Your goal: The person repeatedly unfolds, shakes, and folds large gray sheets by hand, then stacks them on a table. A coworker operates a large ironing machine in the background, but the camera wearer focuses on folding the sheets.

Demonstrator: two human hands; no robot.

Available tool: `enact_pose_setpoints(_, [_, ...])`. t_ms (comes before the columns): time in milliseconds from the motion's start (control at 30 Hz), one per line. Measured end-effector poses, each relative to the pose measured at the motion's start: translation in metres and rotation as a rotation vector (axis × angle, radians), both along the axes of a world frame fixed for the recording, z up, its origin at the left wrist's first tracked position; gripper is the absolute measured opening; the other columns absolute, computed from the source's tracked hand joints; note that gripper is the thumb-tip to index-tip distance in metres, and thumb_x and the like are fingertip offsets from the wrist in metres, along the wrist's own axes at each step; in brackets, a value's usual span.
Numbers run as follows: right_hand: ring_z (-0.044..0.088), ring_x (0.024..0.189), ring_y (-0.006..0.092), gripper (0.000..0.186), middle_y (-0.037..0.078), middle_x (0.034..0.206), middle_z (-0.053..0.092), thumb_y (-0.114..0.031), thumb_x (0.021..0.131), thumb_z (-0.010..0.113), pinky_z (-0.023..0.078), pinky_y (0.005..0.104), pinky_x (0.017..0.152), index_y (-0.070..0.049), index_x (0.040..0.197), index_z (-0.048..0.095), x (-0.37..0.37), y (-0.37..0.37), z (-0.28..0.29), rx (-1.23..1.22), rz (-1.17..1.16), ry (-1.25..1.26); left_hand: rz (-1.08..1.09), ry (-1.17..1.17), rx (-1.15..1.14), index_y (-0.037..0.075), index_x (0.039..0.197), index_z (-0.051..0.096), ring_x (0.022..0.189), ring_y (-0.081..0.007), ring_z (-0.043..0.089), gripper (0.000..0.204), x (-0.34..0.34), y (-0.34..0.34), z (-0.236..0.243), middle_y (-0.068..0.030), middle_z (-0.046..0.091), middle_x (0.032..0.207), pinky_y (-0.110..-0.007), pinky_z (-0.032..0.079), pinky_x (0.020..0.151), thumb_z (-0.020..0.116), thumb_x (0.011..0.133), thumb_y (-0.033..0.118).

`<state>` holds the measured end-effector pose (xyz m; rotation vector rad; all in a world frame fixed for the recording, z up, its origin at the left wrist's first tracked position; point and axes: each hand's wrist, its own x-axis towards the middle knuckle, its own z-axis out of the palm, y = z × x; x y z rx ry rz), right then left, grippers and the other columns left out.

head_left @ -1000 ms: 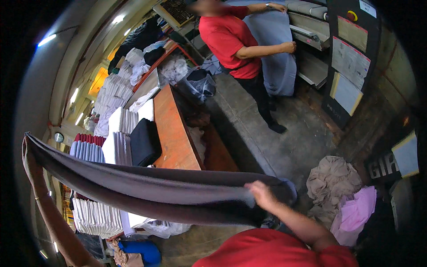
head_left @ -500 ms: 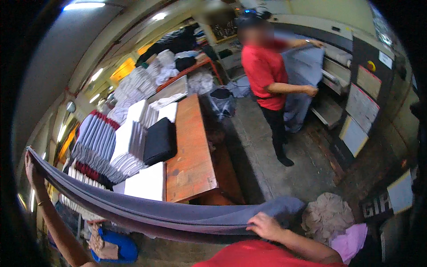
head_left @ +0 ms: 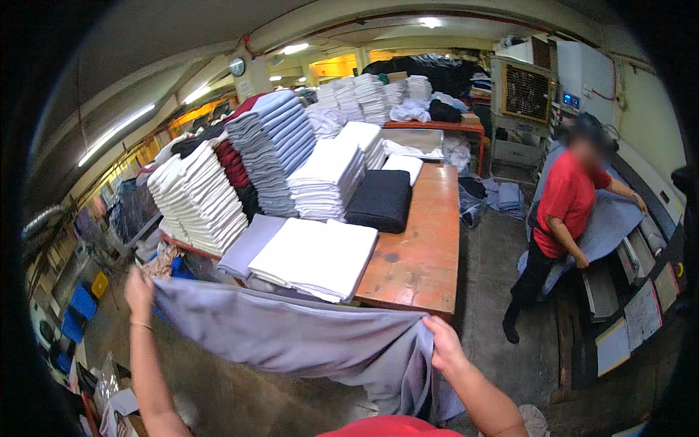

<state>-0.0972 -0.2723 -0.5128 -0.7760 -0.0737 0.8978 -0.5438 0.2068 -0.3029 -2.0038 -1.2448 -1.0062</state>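
Note:
A grey cloth (head_left: 291, 324) hangs between my two hands in front of the table's near end, sagging in soft folds. My left hand (head_left: 139, 295) is closed on its left upper corner. At the other end my right hand (head_left: 444, 345) grips the cloth's upper edge, and loose folds drop below it. Just beyond the cloth, a folded white stack (head_left: 317, 255) lies on the table, partly over a folded grey piece (head_left: 247, 244).
The wooden table (head_left: 419, 269) also bears a folded black cloth (head_left: 378, 200) and tall piles of white (head_left: 196, 193), grey and maroon cloth. To the right, a co-worker in a red shirt (head_left: 568, 193) handles a grey sheet (head_left: 608, 226) at a long machine.
My view has turned left, so the table and co-worker appear farther right. The cloth, stretched long and taut before, now sags, with my hands closer together.

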Motion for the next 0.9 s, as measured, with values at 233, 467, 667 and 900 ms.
enact_pose_setpoints(233, [0.057,0.062,0.0169,0.011,0.007,0.078,0.056,-0.015,0.098,0.046,0.043,0.0303,0.043,-0.004,0.1,0.049,-0.093,0.139,0.096,0.07,0.059,-0.357,-0.798,-0.81,-1.869,-0.001,0.102,0.064,0.075,-0.0236,0.069,0.024,0.073,-0.132,-0.22,-0.0079,0.065,0.084,-0.031,0.059,0.07,0.042,0.093,0.001])
enact_pose_setpoints(467, [0.052,0.074,0.0077,0.009,0.001,0.086,0.055,-0.013,0.097,0.051,0.046,0.0241,0.063,-0.004,0.099,0.049,-0.123,0.213,0.165,0.265,-0.269,-0.713,-1.517,-0.69,-1.231,-0.001,0.11,0.062,0.104,-0.0215,0.056,0.026,0.158,-0.23,-0.203,-0.0071,0.051,0.109,-0.034,0.044,0.091,0.06,0.091,0.016])
enact_pose_setpoints(667, [0.054,0.075,0.0064,0.004,0.0,0.086,0.059,-0.01,0.095,0.054,0.044,0.0235,0.07,-0.007,0.095,0.056,-0.089,0.182,0.25,0.379,-0.461,-0.845,-1.34,-0.379,-1.082,0.003,0.1,0.067,0.091,-0.0284,0.059,0.025,0.134,-0.227,-0.235,-0.0133,0.059,0.096,-0.035,0.047,0.083,0.069,0.082,0.021])
enact_pose_setpoints(900, [0.056,0.069,0.0115,0.008,0.0,0.078,0.059,-0.014,0.094,0.054,0.047,0.0276,0.065,-0.009,0.089,0.057,-0.009,0.099,0.328,0.226,-0.77,-0.98,-0.965,-0.305,-1.034,0.004,0.093,0.068,0.088,-0.0337,0.063,0.02,0.053,-0.191,-0.351,-0.0143,0.063,0.098,-0.037,0.05,0.076,0.061,0.073,0.003])
